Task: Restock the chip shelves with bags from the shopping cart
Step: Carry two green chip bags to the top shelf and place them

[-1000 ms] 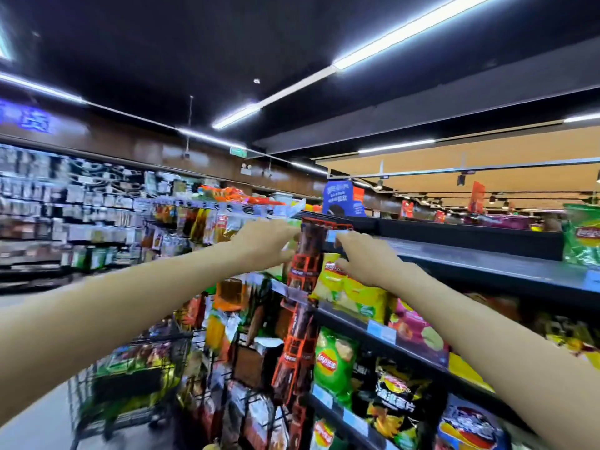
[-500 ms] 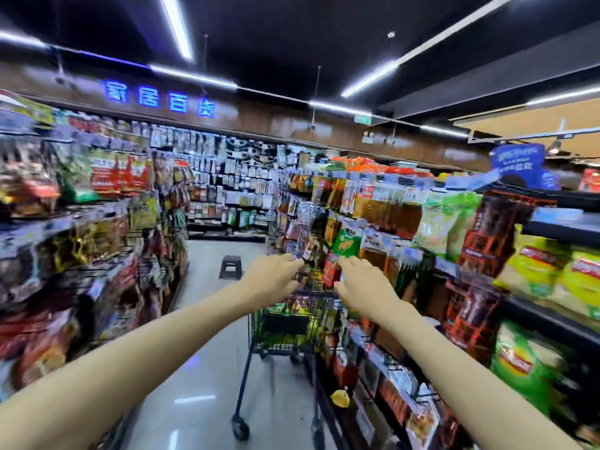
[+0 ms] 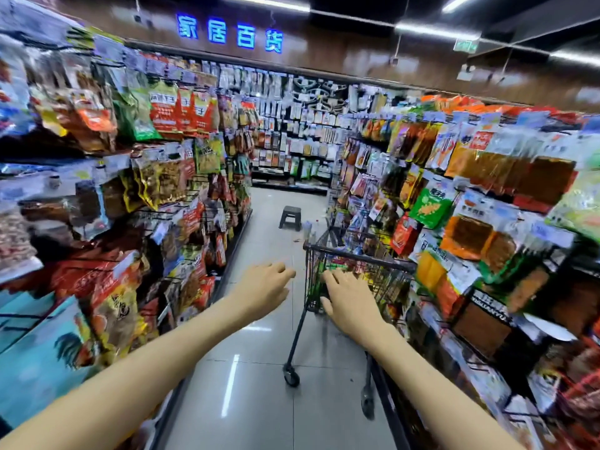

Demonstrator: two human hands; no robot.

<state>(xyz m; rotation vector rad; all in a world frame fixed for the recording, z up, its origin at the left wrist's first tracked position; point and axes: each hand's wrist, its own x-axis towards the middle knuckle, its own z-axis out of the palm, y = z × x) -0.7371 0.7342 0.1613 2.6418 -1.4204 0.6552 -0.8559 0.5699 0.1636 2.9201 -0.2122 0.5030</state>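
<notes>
1. We are stretching both bare hands out over the aisle: our left hand (image 3: 264, 289) is hanging in the air with fingers loosely spread and gripping nothing, and our right hand (image 3: 349, 298) is reaching toward the cart with fingers splayed, also holding nothing.
2. The black wire-mesh shopping cart (image 3: 357, 271) is standing just ahead of our right hand, tight against the right-hand shelving, its thin tubular legs ending in small dark rubber wheels.
3. Crinkly green and red snack bags (image 3: 334, 266) are lying inside the cart's basket; blur is hiding their printing.
4. Glossy plastic packets on the right-hand peg shelves (image 3: 470, 203) are hanging in rows, clear-fronted pouches showing orange and brown contents; one green packet is carrying writing we cannot read.
5. The left-hand shelves (image 3: 168, 125) are holding shiny red, green and gold foil bags with Chinese lettering too smeared to make out.
6. A blue glowing sign (image 3: 230, 33) on the brown back wall is reading "家居百货".
7. A small dark plastic step stool (image 3: 290, 216) is sitting on the polished grey tiled floor (image 3: 256, 368), well beyond the cart.
</notes>
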